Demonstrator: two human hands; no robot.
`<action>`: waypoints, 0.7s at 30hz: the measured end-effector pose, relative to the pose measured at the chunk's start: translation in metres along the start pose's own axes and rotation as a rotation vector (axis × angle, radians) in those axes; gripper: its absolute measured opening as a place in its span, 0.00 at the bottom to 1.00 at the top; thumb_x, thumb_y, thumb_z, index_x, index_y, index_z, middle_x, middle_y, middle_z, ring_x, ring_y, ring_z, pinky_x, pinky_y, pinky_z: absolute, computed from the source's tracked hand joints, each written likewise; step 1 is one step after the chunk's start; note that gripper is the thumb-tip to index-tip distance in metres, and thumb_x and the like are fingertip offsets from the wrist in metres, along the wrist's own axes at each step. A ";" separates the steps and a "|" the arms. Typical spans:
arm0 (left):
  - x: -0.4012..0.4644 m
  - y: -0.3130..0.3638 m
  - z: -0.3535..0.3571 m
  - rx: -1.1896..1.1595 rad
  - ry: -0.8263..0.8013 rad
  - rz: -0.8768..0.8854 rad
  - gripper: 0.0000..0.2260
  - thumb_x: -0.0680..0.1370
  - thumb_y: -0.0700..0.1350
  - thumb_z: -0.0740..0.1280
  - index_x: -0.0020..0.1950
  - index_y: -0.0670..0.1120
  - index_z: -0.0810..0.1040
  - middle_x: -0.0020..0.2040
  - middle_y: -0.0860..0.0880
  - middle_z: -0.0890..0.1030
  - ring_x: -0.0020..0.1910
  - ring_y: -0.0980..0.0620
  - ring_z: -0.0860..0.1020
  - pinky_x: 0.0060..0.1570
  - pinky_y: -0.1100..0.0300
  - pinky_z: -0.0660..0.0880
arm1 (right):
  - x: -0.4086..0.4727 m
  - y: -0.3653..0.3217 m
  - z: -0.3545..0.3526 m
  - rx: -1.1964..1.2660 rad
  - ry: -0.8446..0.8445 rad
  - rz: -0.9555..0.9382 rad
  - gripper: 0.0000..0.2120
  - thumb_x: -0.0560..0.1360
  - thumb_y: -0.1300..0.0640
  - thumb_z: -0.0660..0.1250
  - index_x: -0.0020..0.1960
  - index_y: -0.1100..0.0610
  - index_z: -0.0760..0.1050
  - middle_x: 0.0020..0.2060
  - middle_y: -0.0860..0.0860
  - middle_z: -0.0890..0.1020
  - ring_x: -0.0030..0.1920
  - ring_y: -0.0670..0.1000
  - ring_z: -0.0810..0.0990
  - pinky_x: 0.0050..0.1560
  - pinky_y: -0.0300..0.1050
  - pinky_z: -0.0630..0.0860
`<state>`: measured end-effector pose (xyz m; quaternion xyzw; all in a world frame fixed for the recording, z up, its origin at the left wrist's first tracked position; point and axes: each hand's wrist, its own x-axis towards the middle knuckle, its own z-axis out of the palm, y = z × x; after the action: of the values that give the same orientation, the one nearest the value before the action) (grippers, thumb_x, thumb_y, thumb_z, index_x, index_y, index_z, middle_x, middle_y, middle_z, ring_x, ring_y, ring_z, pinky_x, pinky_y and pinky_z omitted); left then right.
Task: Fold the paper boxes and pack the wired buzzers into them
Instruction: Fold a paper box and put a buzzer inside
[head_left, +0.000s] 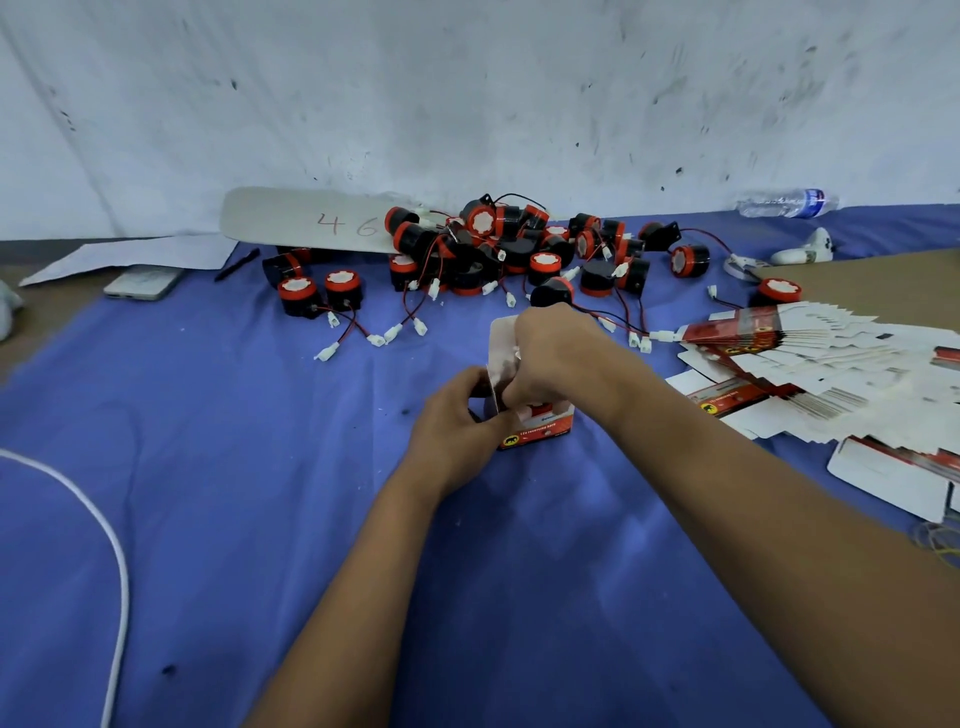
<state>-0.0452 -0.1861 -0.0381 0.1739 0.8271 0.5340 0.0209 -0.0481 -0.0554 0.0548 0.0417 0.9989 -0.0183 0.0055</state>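
A small red and white paper box (543, 428) stands on the blue cloth (260, 467) at the centre, its white top flap (501, 340) raised. My left hand (457, 421) grips the box's left side. My right hand (553, 356) reaches over the open top with curled fingers that pinch at the flap; what lies inside is hidden. A heap of black and red wired buzzers (509, 249) with white plugs lies behind the box by the wall. Flat unfolded boxes (810, 364) are fanned out at the right.
A white board marked "46" (311, 221) leans at the back left, next to papers, a phone (143, 283) and a pen (236, 265). A water bottle (789, 202) lies at the back right. A white cable (111, 545) curves along the left.
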 end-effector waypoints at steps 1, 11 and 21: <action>-0.001 0.002 0.001 -0.007 -0.005 -0.008 0.13 0.73 0.51 0.73 0.57 0.54 0.80 0.53 0.57 0.84 0.40 0.51 0.82 0.46 0.52 0.79 | 0.000 0.000 0.000 -0.005 0.000 -0.002 0.17 0.65 0.50 0.78 0.36 0.55 0.70 0.31 0.50 0.75 0.30 0.50 0.73 0.27 0.41 0.67; -0.004 0.008 0.029 0.098 0.235 -0.090 0.09 0.79 0.54 0.64 0.49 0.49 0.74 0.42 0.53 0.80 0.43 0.48 0.78 0.43 0.48 0.77 | -0.006 0.014 -0.006 0.024 -0.117 -0.094 0.03 0.75 0.61 0.71 0.47 0.61 0.80 0.41 0.55 0.82 0.37 0.53 0.78 0.38 0.49 0.79; 0.004 0.009 0.031 -0.035 0.285 -0.160 0.15 0.74 0.53 0.76 0.50 0.44 0.80 0.45 0.51 0.84 0.45 0.50 0.82 0.49 0.45 0.80 | -0.021 0.039 -0.022 0.129 0.231 -0.133 0.15 0.76 0.66 0.65 0.31 0.64 0.70 0.36 0.63 0.83 0.40 0.62 0.81 0.39 0.53 0.78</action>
<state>-0.0396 -0.1545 -0.0426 0.0297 0.8236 0.5641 -0.0512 -0.0237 -0.0172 0.0756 -0.0225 0.9902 -0.0780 -0.1133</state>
